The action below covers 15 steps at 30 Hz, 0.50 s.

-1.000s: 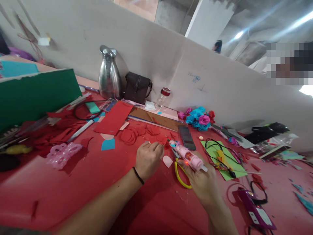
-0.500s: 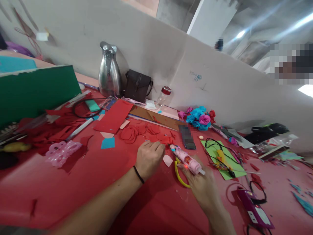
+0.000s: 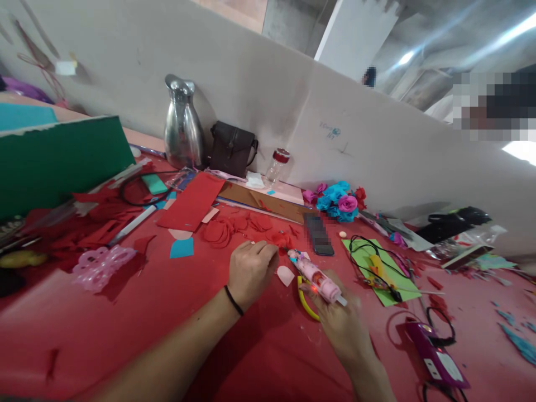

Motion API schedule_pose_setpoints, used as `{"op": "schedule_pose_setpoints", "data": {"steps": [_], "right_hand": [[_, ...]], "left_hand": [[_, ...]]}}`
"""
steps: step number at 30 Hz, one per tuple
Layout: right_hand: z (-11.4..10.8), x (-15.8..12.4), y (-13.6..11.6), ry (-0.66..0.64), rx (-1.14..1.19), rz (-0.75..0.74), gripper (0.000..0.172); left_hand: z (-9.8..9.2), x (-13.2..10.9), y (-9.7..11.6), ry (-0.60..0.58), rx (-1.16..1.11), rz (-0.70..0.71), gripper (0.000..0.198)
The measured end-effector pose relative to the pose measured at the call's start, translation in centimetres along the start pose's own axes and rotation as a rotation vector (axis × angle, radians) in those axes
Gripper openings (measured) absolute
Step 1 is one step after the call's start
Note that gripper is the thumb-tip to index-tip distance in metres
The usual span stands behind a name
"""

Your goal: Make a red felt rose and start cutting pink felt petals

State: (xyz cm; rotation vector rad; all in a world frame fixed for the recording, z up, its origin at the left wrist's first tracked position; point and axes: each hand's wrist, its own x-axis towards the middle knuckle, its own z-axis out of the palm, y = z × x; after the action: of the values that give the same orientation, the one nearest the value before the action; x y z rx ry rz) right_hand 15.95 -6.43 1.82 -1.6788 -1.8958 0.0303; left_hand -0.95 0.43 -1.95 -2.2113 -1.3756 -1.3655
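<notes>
Only illegible handwriting (image 3: 330, 131) on wall (image 3: 251, 72)

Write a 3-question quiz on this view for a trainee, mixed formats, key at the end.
1. Multiple choice: the glue gun in the right hand is mainly
A) green
B) pink
C) black

2. True or false: the left hand has a black band at its wrist.

3. Fill in the blank: the dark bag stands between the metal jug and a clear jar, whose lid is ____.

Key:
1. B
2. True
3. red
</notes>
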Motion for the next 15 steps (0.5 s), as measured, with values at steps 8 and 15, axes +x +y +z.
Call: {"op": "schedule_pose_setpoints", "data": {"steps": [8, 15], "right_hand": [[0.16, -0.24, -0.04, 0.058, 0.061, 0.003, 0.039], [0.77, -0.47, 0.39, 0.063, 0.102, 0.013, 0.033]], "left_hand": [[0.26, -0.15, -0.06, 0.003, -0.049, -0.069, 0.016], [0.40, -0.23, -0.21, 0.029, -0.099, -0.075, 0.017]]}}
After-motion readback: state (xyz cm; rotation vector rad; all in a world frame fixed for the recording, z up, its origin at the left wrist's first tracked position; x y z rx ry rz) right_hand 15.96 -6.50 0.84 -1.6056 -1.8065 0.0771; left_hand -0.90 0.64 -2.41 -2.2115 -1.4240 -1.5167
